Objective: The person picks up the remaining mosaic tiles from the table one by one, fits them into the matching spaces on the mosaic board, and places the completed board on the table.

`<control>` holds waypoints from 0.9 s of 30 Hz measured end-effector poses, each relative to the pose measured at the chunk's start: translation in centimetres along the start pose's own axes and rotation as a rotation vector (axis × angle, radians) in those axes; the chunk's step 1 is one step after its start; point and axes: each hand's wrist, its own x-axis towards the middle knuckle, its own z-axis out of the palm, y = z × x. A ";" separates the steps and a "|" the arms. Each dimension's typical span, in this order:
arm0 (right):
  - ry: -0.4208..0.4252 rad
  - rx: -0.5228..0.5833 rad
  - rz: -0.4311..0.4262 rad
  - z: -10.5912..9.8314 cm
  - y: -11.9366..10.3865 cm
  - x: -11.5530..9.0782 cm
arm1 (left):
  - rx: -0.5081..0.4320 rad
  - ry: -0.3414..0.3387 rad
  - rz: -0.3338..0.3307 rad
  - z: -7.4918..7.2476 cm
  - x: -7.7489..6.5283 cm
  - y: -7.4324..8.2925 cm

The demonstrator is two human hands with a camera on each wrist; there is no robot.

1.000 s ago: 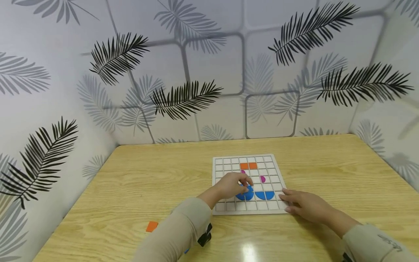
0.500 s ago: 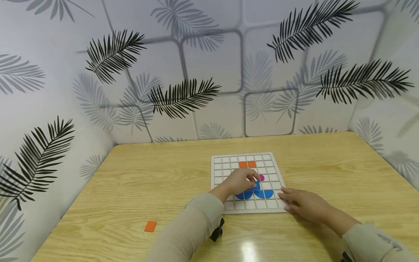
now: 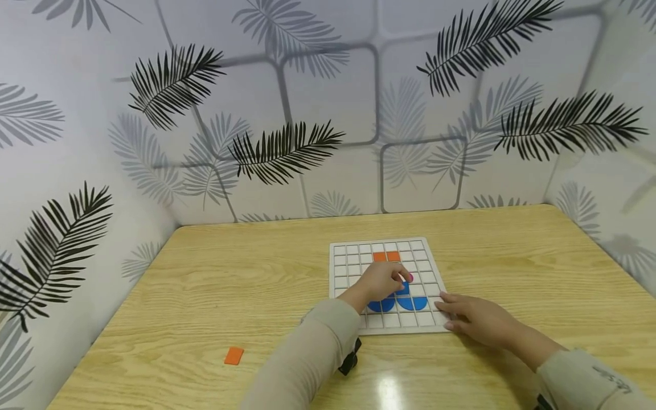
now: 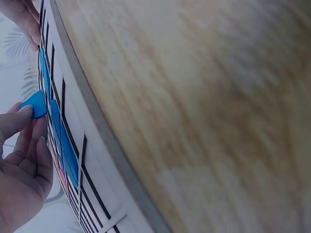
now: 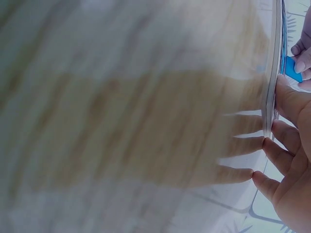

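My left hand (image 3: 381, 281) is over the middle of a white gridded board (image 3: 425, 321), pinching a blue piece (image 4: 35, 105) between thumb and finger. In the left wrist view that piece stands tilted against the board. Two blue half-round shapes (image 3: 413, 303) lie on the grid just below it. Farther back are two orange squares (image 3: 393, 256). A small magenta piece (image 3: 410, 278) shows beside my left fingertips; the hand hides part of the grid. My right hand (image 3: 479, 322) rests its extended fingers along the board's right edge.
A loose orange square (image 3: 233, 356) lies on the wooden table (image 3: 246, 279) to the left of the board. Behind the table stands a wall (image 3: 338, 176) with a leaf pattern.
My left hand has moved right and slightly away across the board, from over the left blue shape to near the magenta piece, carrying the blue piece. The right hand stays at the edge.
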 end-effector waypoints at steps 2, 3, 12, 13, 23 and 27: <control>0.003 -0.005 -0.009 0.1 0.0 0.0 | 0.020 0.002 -0.005 0.0 0.1 0.0; 0.004 -0.006 -0.011 0.1 0.0 0.0 | 0.029 0.003 -0.009 0.1 0.1 0.0; -0.002 -0.013 -0.007 0.2 0.1 0.0 | 0.122 0.024 -0.027 0.8 0.4 -0.1; 0.000 -0.013 -0.010 0.2 0.1 0.0 | 0.136 0.022 -0.024 0.9 0.5 -0.1; 0.007 -0.012 -0.024 0.2 0.1 0.0 | 0.238 0.000 -0.029 1.3 0.8 0.2; 0.011 -0.009 -0.029 0.2 0.1 0.0 | 0.286 -0.008 -0.013 1.4 0.9 0.2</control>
